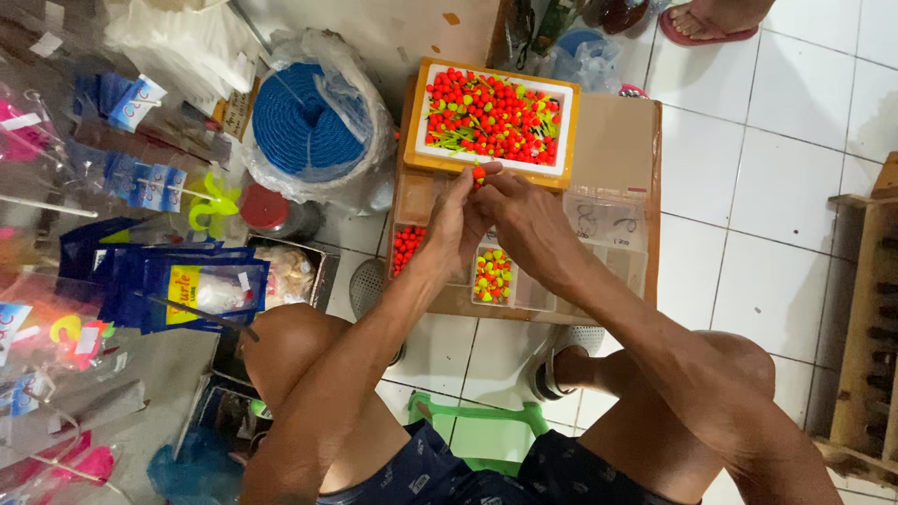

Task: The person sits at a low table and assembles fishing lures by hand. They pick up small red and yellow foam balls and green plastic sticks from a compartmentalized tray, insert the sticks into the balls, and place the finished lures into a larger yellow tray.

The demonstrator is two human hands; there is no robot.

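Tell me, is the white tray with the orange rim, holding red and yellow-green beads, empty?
No, the white tray with the orange rim is crowded with red and yellow-green beads.

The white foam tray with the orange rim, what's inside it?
The white foam tray with the orange rim holds small red-orange and yellow-green floats piled up. Its bottom is mostly covered by them, so anything underneath is hidden.

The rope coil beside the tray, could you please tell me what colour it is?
Blue; the rope coil sits in clear plastic wrap, shown best in the head view.
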